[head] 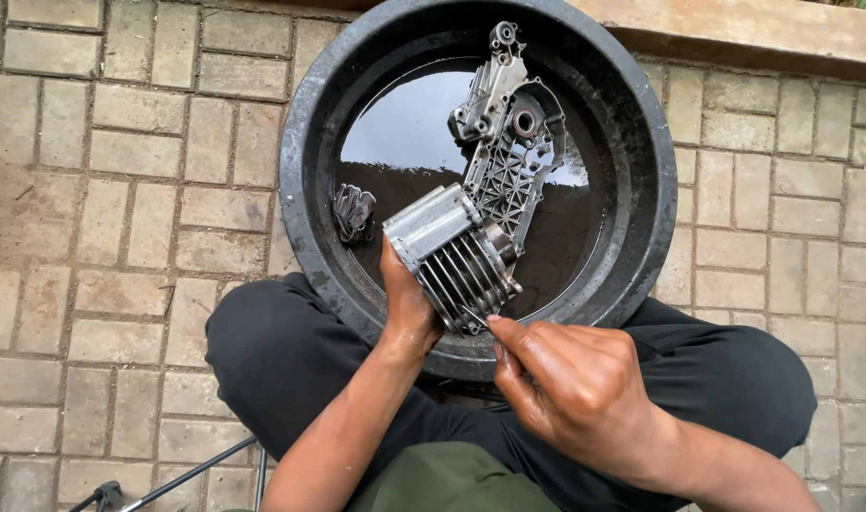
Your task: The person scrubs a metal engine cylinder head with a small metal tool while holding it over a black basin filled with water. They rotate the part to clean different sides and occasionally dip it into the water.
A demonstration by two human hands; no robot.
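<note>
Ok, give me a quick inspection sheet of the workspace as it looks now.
Surface: brick paving.
Job's things: finned metal engine part held over black basin of dark liquid; ribbed metal cover leaning inside.
Clutter: small grey ridged piece in basin.
Hands: left hand grips finned part; right hand pinches thin tool at fins.
Cables: thin black rod, lower left.
Surroundings: concrete kerb.

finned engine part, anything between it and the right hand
Nothing visible. The left hand grips the finned engine part over the black basin, and the right hand touches its lower edge with something thin.
</note>
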